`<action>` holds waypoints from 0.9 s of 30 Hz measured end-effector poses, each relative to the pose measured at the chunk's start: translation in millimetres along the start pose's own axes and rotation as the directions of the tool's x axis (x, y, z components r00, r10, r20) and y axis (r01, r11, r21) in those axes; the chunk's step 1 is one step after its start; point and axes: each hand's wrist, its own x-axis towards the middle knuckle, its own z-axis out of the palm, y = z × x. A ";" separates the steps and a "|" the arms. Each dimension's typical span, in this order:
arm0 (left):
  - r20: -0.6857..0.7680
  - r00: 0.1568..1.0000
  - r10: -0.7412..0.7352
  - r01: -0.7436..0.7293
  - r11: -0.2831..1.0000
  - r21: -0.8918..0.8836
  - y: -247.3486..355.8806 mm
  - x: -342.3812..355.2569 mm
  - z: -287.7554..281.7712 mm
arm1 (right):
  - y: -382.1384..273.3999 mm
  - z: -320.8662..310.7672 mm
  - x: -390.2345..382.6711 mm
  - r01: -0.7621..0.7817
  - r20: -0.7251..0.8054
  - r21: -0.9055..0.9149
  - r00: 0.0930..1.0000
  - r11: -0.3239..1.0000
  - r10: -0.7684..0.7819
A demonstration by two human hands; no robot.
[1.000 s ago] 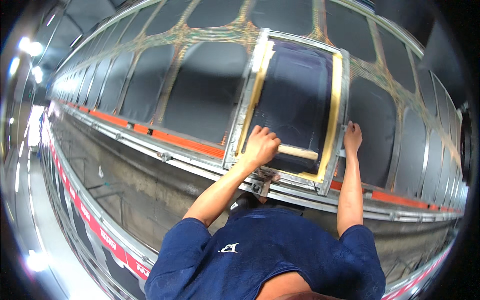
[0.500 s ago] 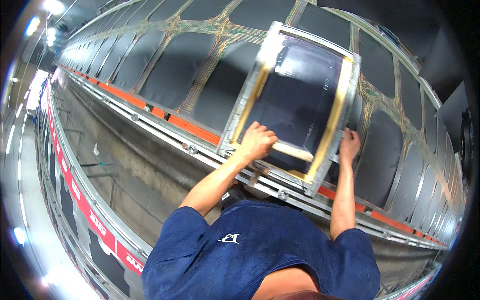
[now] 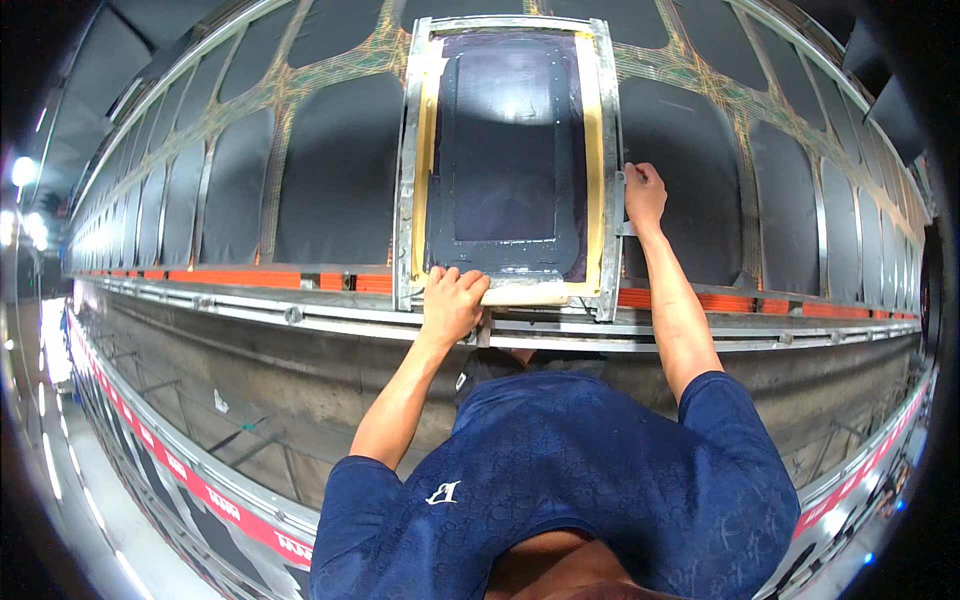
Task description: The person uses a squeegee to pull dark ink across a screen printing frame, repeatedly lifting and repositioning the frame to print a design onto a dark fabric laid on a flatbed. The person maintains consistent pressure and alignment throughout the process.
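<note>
In front of me a metal-framed printing screen (image 3: 505,150) with dark mesh and yellowish inner edges lies over the long table. My left hand (image 3: 455,305) is closed at the near left corner of the screen, on a squeegee (image 3: 530,294) with a pale bar. The bar lies along the screen's near edge, and its left end is hidden under my fingers. At the frame's right side, my right hand (image 3: 645,195) is closed by a small metal bracket (image 3: 625,228). What its curled fingers grip is hidden.
Black panels (image 3: 340,170) separated by thin multicoloured lines cover the long table. An orange strip (image 3: 700,300) and a metal rail (image 3: 240,308) run along its near edge. Behind me stands another rail with a red band (image 3: 200,490).
The squeegee and my left hand have moved toward me, to the screen's near edge. My view has turned, so the screen now appears straight. My right hand stays beside the frame.
</note>
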 end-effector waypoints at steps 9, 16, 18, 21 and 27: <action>-0.084 0.993 0.078 -0.080 0.997 -0.010 -76.4 121.6 15.8 | -9.6 2.2 -2.0 -0.023 0.082 -0.144 0.996 0.989 0.035; -0.133 0.986 0.105 -0.095 0.992 0.081 -185.8 327.2 51.3 | -50.3 5.0 85.7 0.251 0.330 -0.265 0.931 0.931 -0.157; -0.094 0.988 0.119 -0.118 0.993 0.015 -207.5 368.6 44.0 | -93.4 28.4 132.6 0.414 0.316 -0.012 0.865 0.910 -0.389; 0.002 0.997 0.083 -0.082 0.994 -0.072 -221.3 404.3 14.0 | -151.1 69.0 197.5 0.717 0.386 0.011 0.640 0.697 -0.665; 0.215 0.974 -0.071 0.073 0.997 -0.002 -231.3 452.3 15.8 | -199.0 153.5 253.5 0.755 0.784 -0.297 0.542 0.584 -0.302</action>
